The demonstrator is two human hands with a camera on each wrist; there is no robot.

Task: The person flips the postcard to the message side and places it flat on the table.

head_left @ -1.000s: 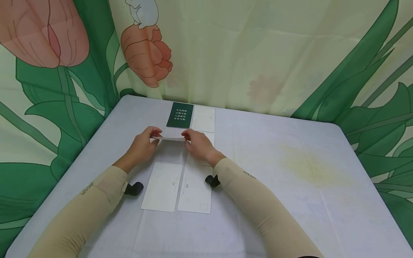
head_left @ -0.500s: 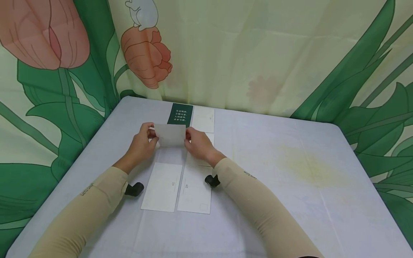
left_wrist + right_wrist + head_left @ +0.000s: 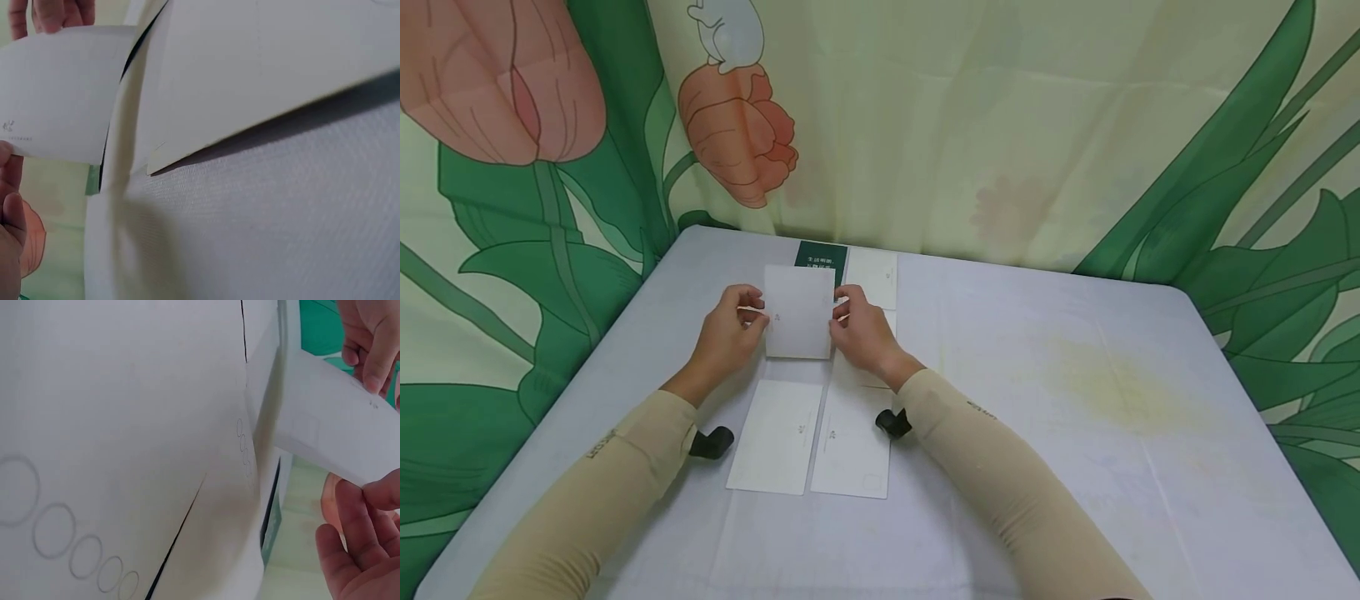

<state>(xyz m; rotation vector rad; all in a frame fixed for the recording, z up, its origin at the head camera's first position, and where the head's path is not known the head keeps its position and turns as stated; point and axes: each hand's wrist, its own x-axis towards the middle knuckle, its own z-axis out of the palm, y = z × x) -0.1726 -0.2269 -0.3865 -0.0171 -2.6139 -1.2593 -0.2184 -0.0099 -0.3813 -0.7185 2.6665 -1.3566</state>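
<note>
A white postcard point(image 3: 799, 312) stands tilted up above the table, its printed side facing me with a small mark near the left edge. My left hand point(image 3: 727, 329) pinches its left edge between thumb and fingers. At the opposite edge, my right hand point(image 3: 861, 332) pinches it the same way. The left wrist view shows the postcard point(image 3: 59, 94) stretched between both hands. In the right wrist view, the thumb and fingers of the right hand point(image 3: 359, 540) meet at its lower edge. Behind it lies a dark green card point(image 3: 822, 252) with white characters, partly hidden.
Two white postcards lie side by side in front, a left one point(image 3: 775, 437) and a right one point(image 3: 850, 446). More white cards continue the right column to a back card point(image 3: 872, 279). The white-covered table point(image 3: 1037, 467) meets a flower-printed curtain point(image 3: 925, 125) at the back.
The postcard has turned from nearly edge-on to upright, so its printed face now shows and it covers part of the green card. Both hands stay in about the same place.
</note>
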